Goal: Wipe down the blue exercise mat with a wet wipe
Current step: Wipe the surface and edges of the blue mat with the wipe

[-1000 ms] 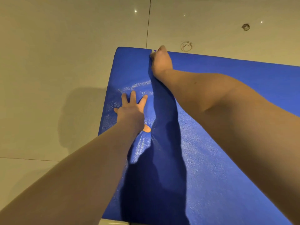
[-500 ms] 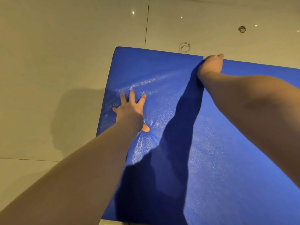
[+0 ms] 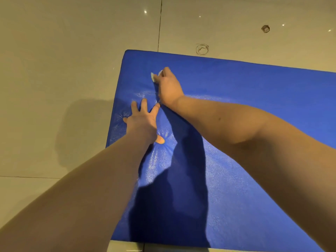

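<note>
Across the pale glossy floor tiles (image 3: 72, 51) lies the blue exercise mat (image 3: 254, 110), filling the view from about 12 o'clock round through 3 to 6 o'clock, with its rounded far-left corner up near 11 o'clock of the picture's middle. Its left edge runs down toward 7 o'clock. A dark shadow (image 3: 172, 197) of the arms falls along the mat's near-left part, and a fainter shadow (image 3: 81, 133) sits on the floor at 9 o'clock of the mat. Both bare forearms reach in from the bottom of the view, the left from 7 o'clock and the right from 4 o'clock. Pressing flat on the mat close to its left edge, the left hand (image 3: 141, 120) has its fingers spread and straight, grasping nothing, and the cover dimples and puckers around it. At 1 o'clock of it and just beside its fingertips, the right hand (image 3: 169, 86) is curled round a white wet wipe (image 3: 153, 77) and holds it down on the mat. Only a small part of the wipe peeks out at the hand's 10 o'clock side. Beyond the mat's far edge, a scuffed ring mark (image 3: 202, 49) shows on the floor at 12 o'clock, and a small round fitting (image 3: 265, 29) lies at 1 o'clock.
</note>
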{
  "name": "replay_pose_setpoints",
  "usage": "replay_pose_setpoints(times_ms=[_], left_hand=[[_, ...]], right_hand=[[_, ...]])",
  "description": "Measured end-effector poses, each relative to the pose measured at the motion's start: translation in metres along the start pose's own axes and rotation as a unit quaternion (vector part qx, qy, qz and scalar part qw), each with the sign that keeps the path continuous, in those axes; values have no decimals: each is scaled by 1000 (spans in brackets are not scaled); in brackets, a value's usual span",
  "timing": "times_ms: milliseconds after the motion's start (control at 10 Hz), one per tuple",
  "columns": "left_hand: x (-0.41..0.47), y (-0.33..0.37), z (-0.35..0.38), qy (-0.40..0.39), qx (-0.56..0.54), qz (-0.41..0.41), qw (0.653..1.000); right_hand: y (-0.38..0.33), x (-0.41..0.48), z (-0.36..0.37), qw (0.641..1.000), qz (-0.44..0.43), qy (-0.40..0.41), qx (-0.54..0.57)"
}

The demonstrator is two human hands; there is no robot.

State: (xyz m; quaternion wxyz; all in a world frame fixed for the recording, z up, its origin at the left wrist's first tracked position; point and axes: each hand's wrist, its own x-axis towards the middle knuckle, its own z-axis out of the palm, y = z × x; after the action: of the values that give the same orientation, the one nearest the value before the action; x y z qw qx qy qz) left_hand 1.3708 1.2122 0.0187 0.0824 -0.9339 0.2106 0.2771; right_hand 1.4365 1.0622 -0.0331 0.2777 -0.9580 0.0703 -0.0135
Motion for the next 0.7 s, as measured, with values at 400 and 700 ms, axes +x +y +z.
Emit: replay_pose_setpoints(times_ms=[400, 700], left_hand=[[-10, -6, 10, 11, 8, 15, 1000], [-38, -30, 19, 3, -18, 40, 999]], right_hand=[[79, -13, -72, 976, 103, 51, -184], [-18, -52, -11, 998, 25, 6, -58]])
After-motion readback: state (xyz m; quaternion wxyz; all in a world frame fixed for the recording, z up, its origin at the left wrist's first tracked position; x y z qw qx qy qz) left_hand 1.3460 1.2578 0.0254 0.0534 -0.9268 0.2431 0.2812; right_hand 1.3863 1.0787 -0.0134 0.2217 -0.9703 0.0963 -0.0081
